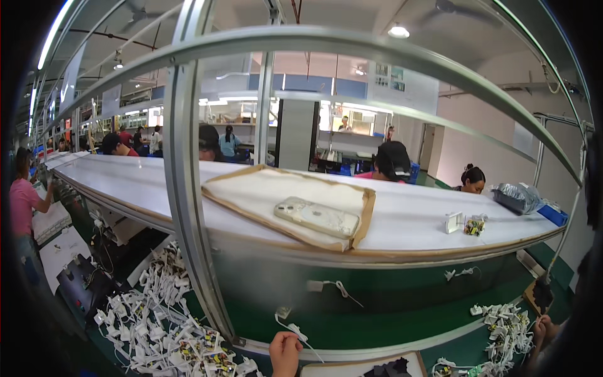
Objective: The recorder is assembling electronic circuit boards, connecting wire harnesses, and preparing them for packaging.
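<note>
At the lower edge, my left hand (285,353) is closed, its fingers curled. Whatever sits inside them, if anything, is hidden. Just beyond its fingertips a white cable (309,347) with a white plug end (294,328) runs across the green work surface, and I cannot tell whether the fingers touch it. A small pale adapter (283,311) lies at the cable's far end. Right of the hand is a shallow tray (342,369) with crumpled black material (388,368) in it. My right hand does not show.
Heaped white chargers and cables (151,320) lie left; a smaller heap (507,333) lies right, beside another person's hand (545,330). A metal post (188,188) rises ahead. On the white raised shelf (408,220) rest a cardboard-edged sheet and a clear-cased phone (317,216).
</note>
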A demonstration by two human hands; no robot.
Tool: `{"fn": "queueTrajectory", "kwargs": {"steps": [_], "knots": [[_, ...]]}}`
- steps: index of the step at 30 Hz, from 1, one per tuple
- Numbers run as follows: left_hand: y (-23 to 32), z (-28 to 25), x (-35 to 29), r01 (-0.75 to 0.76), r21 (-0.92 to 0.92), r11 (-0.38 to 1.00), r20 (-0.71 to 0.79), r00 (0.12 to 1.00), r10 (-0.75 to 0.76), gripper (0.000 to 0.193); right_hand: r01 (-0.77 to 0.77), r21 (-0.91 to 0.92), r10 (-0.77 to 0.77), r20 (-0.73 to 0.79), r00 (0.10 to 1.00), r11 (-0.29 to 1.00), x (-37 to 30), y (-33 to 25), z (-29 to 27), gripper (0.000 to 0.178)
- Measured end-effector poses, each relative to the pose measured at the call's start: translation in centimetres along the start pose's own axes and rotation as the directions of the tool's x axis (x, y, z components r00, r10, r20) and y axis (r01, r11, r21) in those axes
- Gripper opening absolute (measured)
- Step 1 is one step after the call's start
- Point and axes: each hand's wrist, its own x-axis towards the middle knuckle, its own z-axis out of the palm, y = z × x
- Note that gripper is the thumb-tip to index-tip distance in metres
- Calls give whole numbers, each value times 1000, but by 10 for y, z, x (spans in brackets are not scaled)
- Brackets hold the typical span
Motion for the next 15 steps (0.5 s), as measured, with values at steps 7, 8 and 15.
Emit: {"fn": "queueTrajectory", "kwargs": {"steps": [7,8,15], "knots": [[-17,-3,15,-145,117,983,61,989,138,10,-416,132,437,-236,868,899,33,-7,3,25],[-28,-11,19,-219,193,956,69,975,210,10,-459,102,470,-171,866,882,28,14,8,27],[-3,-11,24,-65,94,993,4,998,65,10,-701,-101,703,221,676,706,15,72,36,38]]}}
